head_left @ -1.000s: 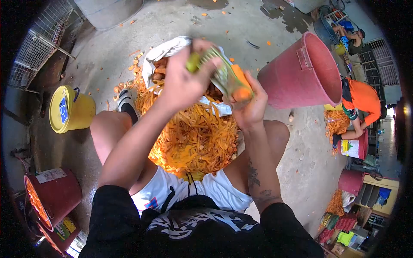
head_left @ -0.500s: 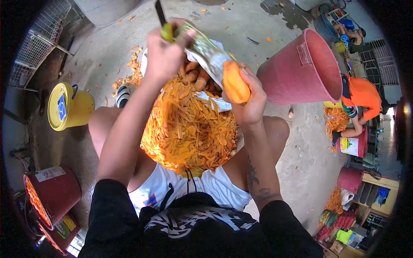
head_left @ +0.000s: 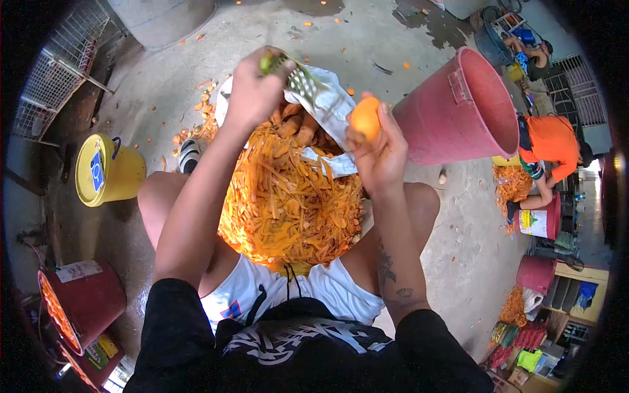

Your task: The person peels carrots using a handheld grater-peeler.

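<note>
My left hand (head_left: 252, 92) grips a green-handled peeler (head_left: 288, 69) raised above a white sack (head_left: 327, 111) of unpeeled carrots. My right hand (head_left: 380, 154) holds a peeled orange carrot (head_left: 365, 118), end-on to the camera, a little apart from the peeler blade. Below both hands, between my bare knees, lies a big heap of orange carrot peelings (head_left: 288, 203).
A large red bucket (head_left: 458, 111) tilts at the right, next to my right hand. A yellow bucket (head_left: 105, 170) stands at the left, a red bucket (head_left: 82, 304) with carrots at the lower left. Another person in an orange shirt (head_left: 550, 147) crouches at the right among buckets and peelings.
The peeler swept up and away from the carrot, then came slightly back down. My right hand turned the carrot so its end faces up.
</note>
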The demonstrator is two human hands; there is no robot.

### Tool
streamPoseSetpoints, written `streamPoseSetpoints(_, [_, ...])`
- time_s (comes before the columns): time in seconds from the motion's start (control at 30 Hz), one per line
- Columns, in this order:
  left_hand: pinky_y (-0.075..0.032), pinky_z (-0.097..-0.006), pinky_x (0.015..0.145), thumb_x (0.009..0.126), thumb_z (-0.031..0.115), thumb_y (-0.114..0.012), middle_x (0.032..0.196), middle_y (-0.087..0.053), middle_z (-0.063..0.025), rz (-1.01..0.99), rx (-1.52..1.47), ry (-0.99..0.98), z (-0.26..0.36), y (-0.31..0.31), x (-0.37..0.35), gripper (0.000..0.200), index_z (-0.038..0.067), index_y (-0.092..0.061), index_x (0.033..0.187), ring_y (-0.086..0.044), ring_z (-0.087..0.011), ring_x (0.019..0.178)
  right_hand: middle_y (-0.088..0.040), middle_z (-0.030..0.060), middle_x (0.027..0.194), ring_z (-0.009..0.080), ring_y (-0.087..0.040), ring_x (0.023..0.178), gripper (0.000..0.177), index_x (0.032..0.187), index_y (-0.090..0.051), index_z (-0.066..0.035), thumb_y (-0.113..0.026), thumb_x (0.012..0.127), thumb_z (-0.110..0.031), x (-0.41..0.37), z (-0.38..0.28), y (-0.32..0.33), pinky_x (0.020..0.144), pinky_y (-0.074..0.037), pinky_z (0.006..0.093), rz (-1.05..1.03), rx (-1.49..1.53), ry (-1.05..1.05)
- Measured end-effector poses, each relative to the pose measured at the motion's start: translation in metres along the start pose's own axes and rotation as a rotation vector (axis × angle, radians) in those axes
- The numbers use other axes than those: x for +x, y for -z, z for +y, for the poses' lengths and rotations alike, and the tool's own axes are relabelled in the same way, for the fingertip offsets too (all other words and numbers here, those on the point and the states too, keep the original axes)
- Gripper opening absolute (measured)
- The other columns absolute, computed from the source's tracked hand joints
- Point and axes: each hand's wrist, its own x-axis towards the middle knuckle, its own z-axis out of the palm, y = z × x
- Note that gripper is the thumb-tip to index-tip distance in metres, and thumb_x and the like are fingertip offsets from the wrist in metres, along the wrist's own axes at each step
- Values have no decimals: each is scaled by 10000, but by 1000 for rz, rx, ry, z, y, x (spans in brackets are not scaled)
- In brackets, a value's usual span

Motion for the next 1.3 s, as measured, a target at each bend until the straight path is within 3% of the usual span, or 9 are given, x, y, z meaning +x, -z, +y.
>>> streamPoseSetpoints(0.1, [-531, -502, 751, 787, 59, -645, 863, -679, -254, -298, 621, -261, 14, -4, -22, 257, 38, -649, 1043, -684, -449, 826, -676, 70, 985, 196, -662, 832, 289, 1138, -620, -69, -564, 992, -312, 9, -3, 15, 664, -522, 312, 107, 4, -33])
streamPoseSetpoints(0.23, [-552, -539, 738, 721, 77, -650, 848, -680, -240, -490, 782, -278, 29, -28, -59, 331, 24, -595, 1043, -687, -443, 815, -623, 44, 742, 161, -541, 556, 262, 905, -629, -72, -517, 946, -305, 19, 23, 30, 462, -394, 268, 291, 231, 16])
streamPoseSetpoints(0.4, [-560, -528, 703, 731, 88, -667, 856, -684, -234, -542, 795, -357, 24, -48, -71, 340, -4, -553, 1038, -696, -426, 813, -568, 13, 702, 125, -476, 530, 251, 879, -599, -95, -502, 962, -311, 18, 39, 22, 455, -360, 275, 239, 226, 48])
streamPoseSetpoints(0.47, [-560, -526, 702, 733, 87, -667, 847, -678, -233, -543, 791, -364, 22, -49, -71, 343, -5, -546, 1041, -698, -421, 812, -539, 4, 710, 116, -448, 524, 260, 892, -593, -92, -499, 978, -319, 19, 40, 4, 443, -343, 273, 495, 221, 107])
streamPoseSetpoints(0.6, [-558, -541, 755, 753, 101, -651, 873, -688, -269, -549, 786, -323, 20, -53, -65, 303, -44, -588, 1011, -696, -447, 850, -549, 10, 751, 103, -422, 513, 264, 933, -601, -85, -496, 992, -320, 23, 49, 27, 449, -345, 273, 412, 211, 82])
streamPoseSetpoints(0.7, [-534, -543, 890, 803, 135, -605, 939, -680, -352, -626, 801, -33, -9, -46, -33, 273, -91, -656, 947, -677, -489, 950, -528, 3, 718, 109, -417, 516, 253, 892, -582, -121, -498, 1028, -318, 23, 37, 35, 468, -324, 267, 172, 206, 29])
streamPoseSetpoints(0.93, [-538, -557, 842, 777, 114, -623, 907, -696, -295, -464, 836, -144, 15, -35, -39, 287, -32, -629, 1024, -684, -475, 908, -593, 74, 821, 144, -412, 576, 374, 944, -554, -92, -477, 1059, -440, 21, 22, 36, 483, -287, 276, 280, 254, -96])
streamPoseSetpoints(1.03, [-582, -545, 739, 778, 99, -633, 817, -704, -284, -483, 842, -339, 7, -36, -50, 254, -42, -604, 987, -717, -455, 797, -583, 78, 819, 158, -409, 572, 339, 969, -540, -96, -394, 1074, -382, 18, 28, 36, 492, -290, 281, 203, 235, -148])
streamPoseSetpoints(1.3, [-593, -518, 711, 786, 110, -656, 783, -705, -251, -527, 866, -348, 12, -41, -60, 271, -40, -583, 1000, -725, -436, 774, -572, 61, 777, 151, -460, 548, 304, 980, -559, -92, -367, 1052, -316, 15, 26, 29, 446, -303, 281, 217, 111, -128])
